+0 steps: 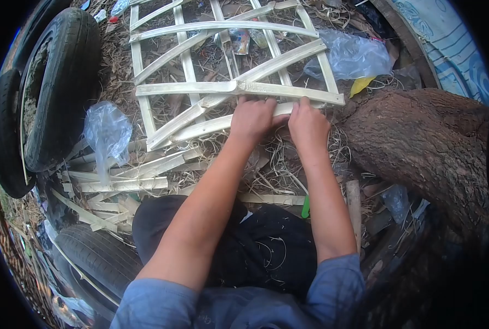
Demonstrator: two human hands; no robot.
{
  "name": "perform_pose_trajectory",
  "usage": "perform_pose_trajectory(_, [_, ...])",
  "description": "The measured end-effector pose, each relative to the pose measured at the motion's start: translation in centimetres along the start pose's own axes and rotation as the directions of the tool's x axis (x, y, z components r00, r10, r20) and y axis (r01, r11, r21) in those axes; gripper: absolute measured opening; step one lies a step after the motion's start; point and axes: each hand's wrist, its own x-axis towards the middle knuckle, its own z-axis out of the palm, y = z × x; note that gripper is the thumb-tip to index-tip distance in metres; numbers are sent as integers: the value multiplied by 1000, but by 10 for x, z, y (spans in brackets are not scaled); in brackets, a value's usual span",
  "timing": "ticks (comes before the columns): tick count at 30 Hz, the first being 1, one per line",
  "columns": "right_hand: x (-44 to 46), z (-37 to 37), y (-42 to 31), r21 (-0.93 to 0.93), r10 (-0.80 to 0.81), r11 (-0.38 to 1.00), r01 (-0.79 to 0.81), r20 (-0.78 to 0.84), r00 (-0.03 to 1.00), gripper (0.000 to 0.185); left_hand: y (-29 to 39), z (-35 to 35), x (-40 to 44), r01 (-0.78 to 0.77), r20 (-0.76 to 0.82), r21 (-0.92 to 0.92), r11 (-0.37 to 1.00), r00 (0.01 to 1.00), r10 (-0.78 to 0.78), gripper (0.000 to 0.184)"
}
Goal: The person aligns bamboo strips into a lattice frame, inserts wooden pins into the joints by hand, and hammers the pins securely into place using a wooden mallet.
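Observation:
A lattice of pale split-bamboo strips (187, 88) lies in front of me, its strips crossing straight and diagonally. My left hand (253, 119) is closed around the nearest bamboo strip (203, 127), just below where a diagonal strip crosses a level one. Close beside it, my right hand (310, 126) grips the same strip farther right, thumb along the top. The fingers of both hands are partly hidden under the lattice. Thin bamboo shavings (280, 156) lie on the ground below my hands.
Old tyres (72, 82) stand at left, with another tyre (99, 255) nearer me. Loose bamboo offcuts (118, 186) lie beside my knee. A thick tree trunk (419, 148) is at right. Plastic bags (359, 55), a yellow leaf (360, 86) and a green-handled object (306, 207) lie around.

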Motion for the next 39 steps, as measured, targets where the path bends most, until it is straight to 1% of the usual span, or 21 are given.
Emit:
perform_pose_trajectory(2, [1,6,5,26,-7,1000,7,11,1000,25,-1,3,-1,-3,-15,1,1000,1000,3,49])
perform_pose_trajectory(3, [2,7,8,58,-45,997,45,-11,999,24,-1,4,-1,-15,-32,7,1000,999,15,49])
perform_pose_trajectory(4, [3,8,11,90,-81,992,84,-35,996,23,-1,4,-2,-13,-32,3,1000,999,13,49])
perform_pose_trajectory(7, [3,7,11,119,-100,988,103,-29,995,22,-2,4,-1,-2,-8,2,1000,1000,2,49])
perform_pose_trajectory(10, [4,11,14,125,-139,982,143,-44,989,20,-2,7,-2,-1,-18,1,1000,1000,1,48])
perform_pose_trajectory(12, [5,10,16,128,-170,976,174,-46,984,19,-4,10,-1,-29,-33,-2,1000,999,29,48])
perform_pose_trajectory(16, [5,12,19,117,-242,962,248,-66,968,15,-5,12,0,-22,-35,-2,1000,999,22,47])
perform_pose_trajectory(19, [5,13,18,105,-261,958,268,-80,962,13,-4,9,-1,-5,-9,-5,1000,1000,5,48])
perform_pose_trajectory(22, [5,11,17,117,-242,963,244,-35,970,17,-5,9,-1,4,16,-4,1000,1000,-4,48])
perform_pose_trajectory(25, [6,12,18,85,-271,958,273,-26,962,16,-4,6,-2,-30,-24,-11,999,999,30,49])
perform_pose_trajectory(27, [6,13,19,59,-273,960,274,-20,962,16,-2,1,-1,22,64,-9,1000,998,-22,50])
perform_pose_trajectory(28, [6,14,18,38,-273,961,273,-15,962,16,-2,0,-1,26,63,-11,1000,998,-25,50])
perform_pose_trajectory(31, [5,13,16,51,-276,959,277,-29,961,16,-3,2,-1,38,75,-8,999,996,-38,50])
perform_pose_trajectory(33, [5,14,15,53,-277,959,278,-28,961,17,-4,4,-2,7,10,-31,1000,1000,-6,50])
perform_pose_trajectory(34, [4,13,16,52,-275,960,276,-31,961,18,-4,3,-3,8,8,-33,999,1000,-8,50])
perform_pose_trajectory(35, [3,10,16,46,-278,959,279,-31,960,18,-4,2,-4,21,43,-43,999,999,-20,50])
perform_pose_trajectory(36, [3,5,16,100,-238,966,239,-27,971,20,-3,0,-2,33,72,-52,998,997,-29,50])
perform_pose_trajectory(37, [5,1,15,153,-202,967,203,-22,979,22,-2,-1,0,35,58,-55,998,998,-32,50])
perform_pose_trajectory(38, [7,-3,14,150,-212,965,214,-29,977,22,-3,1,0,32,51,-58,998,998,-29,49])
perform_pose_trajectory(39, [7,-8,12,86,-167,982,166,3,986,25,-3,0,-1,30,50,-59,998,998,-27,49])
